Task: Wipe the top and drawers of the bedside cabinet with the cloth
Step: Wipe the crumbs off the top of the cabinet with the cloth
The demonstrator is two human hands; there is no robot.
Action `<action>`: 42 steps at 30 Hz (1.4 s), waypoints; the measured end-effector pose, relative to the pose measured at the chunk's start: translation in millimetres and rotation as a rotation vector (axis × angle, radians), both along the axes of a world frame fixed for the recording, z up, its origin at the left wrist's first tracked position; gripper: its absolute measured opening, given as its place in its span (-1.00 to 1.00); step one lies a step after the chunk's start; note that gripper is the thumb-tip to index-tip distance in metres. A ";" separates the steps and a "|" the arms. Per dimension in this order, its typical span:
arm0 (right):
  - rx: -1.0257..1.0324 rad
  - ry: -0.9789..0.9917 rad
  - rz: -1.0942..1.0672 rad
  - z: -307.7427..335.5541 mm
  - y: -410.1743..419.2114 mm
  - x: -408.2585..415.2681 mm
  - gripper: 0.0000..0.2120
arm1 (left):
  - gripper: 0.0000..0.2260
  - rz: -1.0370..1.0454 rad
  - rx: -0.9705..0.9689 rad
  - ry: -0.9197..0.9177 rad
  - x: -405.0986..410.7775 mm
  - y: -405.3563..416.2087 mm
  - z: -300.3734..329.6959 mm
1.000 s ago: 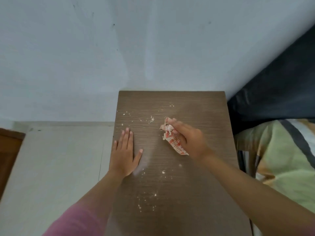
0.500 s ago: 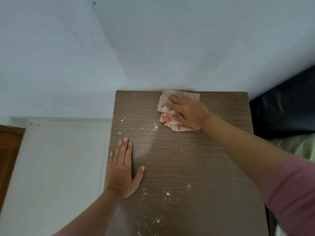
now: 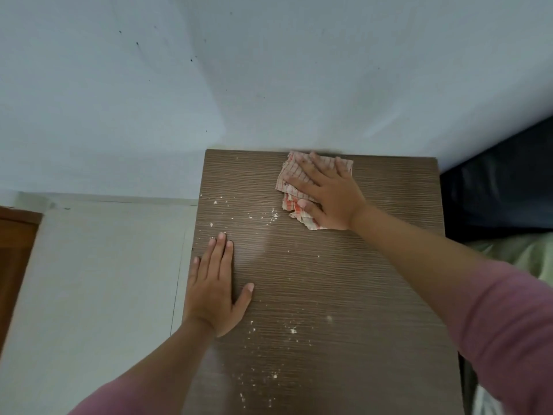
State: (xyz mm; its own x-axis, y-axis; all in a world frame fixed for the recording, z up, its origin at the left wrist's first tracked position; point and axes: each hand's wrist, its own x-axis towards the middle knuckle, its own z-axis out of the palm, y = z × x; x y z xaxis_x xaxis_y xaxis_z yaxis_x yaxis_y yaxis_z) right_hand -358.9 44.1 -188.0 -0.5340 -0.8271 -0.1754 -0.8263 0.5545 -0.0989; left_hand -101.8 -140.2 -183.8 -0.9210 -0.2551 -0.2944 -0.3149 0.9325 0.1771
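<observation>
Head view, from left to right: a pale floor (image 3: pixel 89 280) lies left of the bedside cabinet (image 3: pixel 344 295), whose brown wood-grain top reaches the wall (image 3: pixel 269 70) at its far edge. Left hand (image 3: pixel 214 290) rests flat on the top near its left edge, fingers straight and close together, thumb spread, holding nothing. White crumbs (image 3: pixel 270 217) are scattered from the far left part toward the near edge. Right hand (image 3: pixel 327 191) presses the red-checked cloth (image 3: pixel 291 175) flat at the far edge, fingers spread and straight. Dark bedding (image 3: pixel 502 193) lies right of the cabinet.
</observation>
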 end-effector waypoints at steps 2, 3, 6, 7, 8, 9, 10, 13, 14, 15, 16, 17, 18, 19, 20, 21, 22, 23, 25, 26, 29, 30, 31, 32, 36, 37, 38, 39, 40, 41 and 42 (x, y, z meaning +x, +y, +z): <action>-0.008 -0.005 0.001 -0.9 2.0 9.2 -0.47 | -0.28 0.004 -0.005 0.004 -0.4 0.2 0.1; -0.017 -0.005 0.008 -1.0 3.5 15.6 -0.47 | -0.28 0.004 -0.007 0.006 -0.4 0.3 -0.1; -0.043 -0.010 0.036 -2.0 9.9 37.7 -0.48 | -0.27 0.001 -0.010 0.012 -0.2 0.3 -1.2; -0.055 -0.018 0.041 -1.9 12.3 45.7 -0.48 | -0.27 0.000 -0.010 0.016 -0.3 0.3 -1.5; -0.065 -0.026 0.044 -1.6 14.8 53.7 -0.48 | -0.27 -0.001 -0.012 0.019 -0.5 0.3 -1.8; -0.069 -0.032 0.046 -1.3 17.1 61.8 -0.48 | -0.27 -0.002 -0.014 0.023 -0.9 0.5 -1.7; -0.068 -0.039 0.049 -1.7 19.7 70.2 -0.48 | -0.27 -0.004 -0.015 0.026 -1.1 0.9 -1.6; -0.057 -0.055 0.052 -2.9 27.1 95.2 -0.48 | -0.26 0.000 -0.008 0.041 -1.4 2.1 -1.0; -0.059 -0.059 0.053 -2.4 29.2 103.0 -0.48 | -0.26 0.004 -0.006 0.048 -1.5 2.2 -0.9; -0.064 -0.062 0.052 -1.9 31.4 110.6 -0.48 | -0.26 0.006 -0.004 0.057 -1.7 2.2 -0.9; -0.069 -0.064 0.050 -1.4 33.8 118.4 -0.47 | -0.26 0.004 -0.001 0.069 -1.8 2.2 -1.0; -0.070 -0.065 0.048 -1.1 36.3 126.8 -0.47 | -0.26 -0.001 0.001 0.081 -1.7 2.4 -1.1; -0.070 -0.065 0.045 -1.2 38.9 135.4 -0.46 | -0.26 -0.006 0.002 0.091 -1.5 2.4 -1.4; -0.074 -0.063 0.041 -1.8 41.6 144.5 -0.45 | -0.26 -0.010 0.002 0.100 -1.5 2.5 -2.0; -0.079 -0.061 0.034 -2.1 44.2 154.0 -0.45 | -0.26 -0.011 0.000 0.108 -1.4 2.7 -2.3; -0.084 -0.059 0.028 -1.8 46.7 163.9 -0.45 | -0.26 -0.012 -0.004 0.113 -0.9 2.9 -2.7; -0.088 -0.056 0.022 -1.7 49.3 173.5 -0.44 | -0.26 -0.013 -0.010 0.118 -0.5 3.0 -3.2; -0.087 -0.053 0.017 -2.0 52.0 182.9 -0.44 | -0.26 -0.013 -0.017 0.122 -0.1 2.8 -3.9; -0.075 -0.052 0.009 -2.7 57.3 202.9 -0.44 | -0.26 -0.016 -0.019 0.125 0.5 1.6 -5.1; -0.073 -0.052 0.004 -2.6 60.1 214.3 -0.44 | -0.27 -0.020 -0.016 0.128 0.7 1.3 -5.8; -0.085 -0.056 -0.026 -0.6 67.3 244.7 -0.44 | -0.28 -0.028 0.031 0.140 0.8 -0.4 -4.8; -0.081 -0.055 -0.033 -0.4 69.4 253.5 -0.44 | -0.29 -0.022 0.057 0.141 4.5 -0.4 -3.7; -0.071 -0.054 -0.042 -0.4 71.7 261.3 -0.44 | -0.30 -0.021 0.084 0.148 10.9 0.7 -2.9; -0.059 -0.052 -0.053 -0.2 74.0 268.7 -0.44 | -0.30 -0.027 0.110 0.160 20.8 3.0 -1.7; -0.027 -0.081 -0.117 1.0 80.1 297.4 -0.43 | -0.30 -0.089 0.152 0.174 86.8 14.0 0.8; -0.024 -0.086 -0.131 1.8 80.9 305.0 -0.43 | -0.31 -0.083 0.156 0.170 105.5 17.5 0.9; -0.026 -0.089 -0.145 2.2 81.7 312.6 -0.43 | -0.32 -0.066 0.159 0.168 123.7 21.0 1.1; -0.031 -0.091 -0.156 2.7 82.1 319.9 -0.43 | -0.34 -0.049 0.159 0.166 140.2 24.7 1.5; -0.038 -0.091 -0.163 3.9 82.7 326.6 -0.43 | -0.36 -0.043 0.151 0.169 154.6 28.3 1.6; -0.048 -0.091 -0.166 4.9 82.9 332.3 -0.43 | -0.37 -0.048 0.139 0.176 165.8 31.5 1.1; -0.060 -0.092 -0.168 5.4 83.6 337.3 -0.43 | -0.39 -0.055 0.126 0.184 174.0 33.8 0.5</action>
